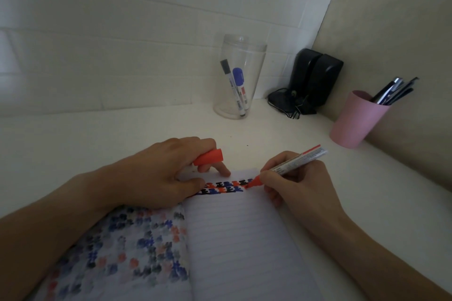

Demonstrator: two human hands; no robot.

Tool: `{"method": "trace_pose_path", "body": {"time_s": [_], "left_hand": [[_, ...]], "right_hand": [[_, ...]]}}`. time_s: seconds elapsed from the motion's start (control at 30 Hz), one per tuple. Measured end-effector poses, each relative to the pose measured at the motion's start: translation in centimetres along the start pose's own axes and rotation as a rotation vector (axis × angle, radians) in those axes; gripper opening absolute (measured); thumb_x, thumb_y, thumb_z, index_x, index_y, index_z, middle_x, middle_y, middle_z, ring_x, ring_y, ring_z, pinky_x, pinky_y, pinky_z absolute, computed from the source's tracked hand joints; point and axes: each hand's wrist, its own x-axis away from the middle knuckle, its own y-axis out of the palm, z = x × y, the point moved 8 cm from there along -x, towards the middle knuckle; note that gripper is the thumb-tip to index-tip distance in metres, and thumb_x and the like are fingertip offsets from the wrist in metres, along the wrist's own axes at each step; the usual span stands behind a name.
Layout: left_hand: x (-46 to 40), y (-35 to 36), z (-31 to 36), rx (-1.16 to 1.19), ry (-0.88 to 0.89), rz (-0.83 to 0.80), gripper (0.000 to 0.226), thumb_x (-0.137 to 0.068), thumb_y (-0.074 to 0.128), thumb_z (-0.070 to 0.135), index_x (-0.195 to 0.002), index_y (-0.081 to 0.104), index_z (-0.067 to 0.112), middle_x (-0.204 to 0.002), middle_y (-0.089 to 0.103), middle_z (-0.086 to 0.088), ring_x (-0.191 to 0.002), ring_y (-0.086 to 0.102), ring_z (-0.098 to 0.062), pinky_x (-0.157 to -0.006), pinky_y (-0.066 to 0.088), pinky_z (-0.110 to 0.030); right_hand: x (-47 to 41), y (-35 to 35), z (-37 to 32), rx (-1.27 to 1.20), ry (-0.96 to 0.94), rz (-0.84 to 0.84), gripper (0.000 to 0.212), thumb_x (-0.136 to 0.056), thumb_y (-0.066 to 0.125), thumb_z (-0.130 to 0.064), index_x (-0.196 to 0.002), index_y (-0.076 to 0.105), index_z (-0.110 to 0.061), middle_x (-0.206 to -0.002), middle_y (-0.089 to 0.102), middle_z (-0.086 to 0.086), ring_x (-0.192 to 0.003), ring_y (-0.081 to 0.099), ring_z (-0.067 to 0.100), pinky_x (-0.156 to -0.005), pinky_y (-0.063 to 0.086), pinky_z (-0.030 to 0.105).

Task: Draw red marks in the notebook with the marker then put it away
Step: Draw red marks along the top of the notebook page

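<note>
I am in the drawing step: my right hand point(297, 184) holds the red marker point(291, 166) in a writing grip, its barrel slanting up and to the right, its red tip touching the right-hand page of the notebook point(244, 239) near the far edge. The tip sits at the right end of a band of red, blue and black marks point(225, 187) that runs across the top lines of that page. My left hand point(166, 173) presses down on the far left part of the notebook, thumb and a fingertip on the paper, while the other fingers are curled around the red cap point(209, 157). The left page shows faded marks bleeding through; the rest of the right page is blank ruled lines.

By my judgement the marking is well under way but not finished, and the putting away has not begun. Next I need to lift the tip, bring cap and marker together, press the cap on, and carry the marker to the clear jar point(238, 78) standing far across the counter point(97, 144), where a black marker point(228, 76) and a blue marker point(241, 85) already stand. The pink cup point(354, 120) of pens is to the far right
</note>
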Motion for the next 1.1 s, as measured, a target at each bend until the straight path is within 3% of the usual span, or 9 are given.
{"method": "trace_pose_path", "body": {"time_s": [0.13,0.3,0.5,0.63,0.9,1.03,1.1], "left_hand": [[0.04,-0.1,0.08,-0.001,0.003,0.006,0.018,-0.091,0.063,0.025,-0.104,0.054,0.017,-0.121,0.07,0.02,-0.102,0.065,-0.017,-0.087,0.052,-0.044],[0.0,-0.12,0.26,-0.005,0.015,-0.005,0.017,-0.091,0.063,0.022,-0.102,0.052,0.016,-0.123,0.069,0.025,-0.105,0.065,-0.017,-0.088,0.052,-0.044],[-0.03,-0.21,0.34,-0.01,0.019,0.007,0.017,-0.091,0.065,0.021,-0.104,0.056,0.014,-0.121,0.069,0.025,-0.104,0.065,-0.013,-0.089,0.052,-0.042],[-0.01,-0.25,0.32,-0.019,0.018,0.011,0.02,-0.09,0.064,0.021,-0.109,0.059,0.014,-0.12,0.067,0.028,-0.104,0.065,-0.013,-0.089,0.052,-0.042],[-0.02,0.03,-0.14,-0.028,-0.009,-0.007,0.018,-0.09,0.062,0.028,-0.106,0.056,0.02,-0.117,0.069,0.019,-0.1,0.065,-0.016,-0.087,0.053,-0.045],[-0.03,0.0,0.07,-0.017,-0.01,-0.009,0.02,-0.09,0.062,0.027,-0.107,0.058,0.017,-0.119,0.068,0.024,-0.102,0.065,-0.014,-0.088,0.052,-0.041],[-0.06,0.1,-0.02,-0.019,-0.016,-0.01,0.017,-0.09,0.062,0.027,-0.104,0.056,0.019,-0.119,0.07,0.021,-0.102,0.066,-0.015,-0.087,0.053,-0.042]], "right_hand": [[0.01,-0.02,0.11,-0.011,0.004,0.013,0.009,-0.069,0.074,-0.019,-0.069,0.073,-0.011,-0.056,0.068,0.003,-0.051,0.061,0.014,-0.055,0.055,0.037],[0.12,0.1,-0.38,-0.055,-0.025,-0.018,0.01,-0.079,0.072,-0.002,-0.071,0.074,-0.007,-0.055,0.069,0.004,-0.051,0.062,0.016,-0.053,0.056,0.031],[0.17,0.33,-0.48,-0.016,-0.033,-0.034,0.007,-0.077,0.075,-0.008,-0.07,0.075,-0.011,-0.059,0.071,0.005,-0.053,0.065,0.014,-0.055,0.058,0.034],[0.29,0.22,-0.57,-0.07,-0.025,-0.042,0.009,-0.08,0.072,-0.001,-0.073,0.074,-0.005,-0.056,0.07,0.002,-0.052,0.063,0.013,-0.053,0.056,0.031],[0.1,0.03,-0.17,0.008,0.008,0.005,0.006,-0.073,0.074,-0.014,-0.068,0.072,-0.013,-0.055,0.068,-0.002,-0.05,0.061,0.006,-0.051,0.05,0.021],[0.1,0.01,-0.26,0.022,0.018,0.03,0.011,-0.066,0.071,-0.024,-0.066,0.071,-0.013,-0.053,0.066,-0.003,-0.049,0.059,0.003,-0.049,0.048,0.017],[0.1,0.06,-0.42,-0.001,0.007,0.022,0.009,-0.071,0.072,-0.02,-0.069,0.071,-0.011,-0.053,0.066,-0.003,-0.048,0.058,0.003,-0.05,0.048,0.018]]}}
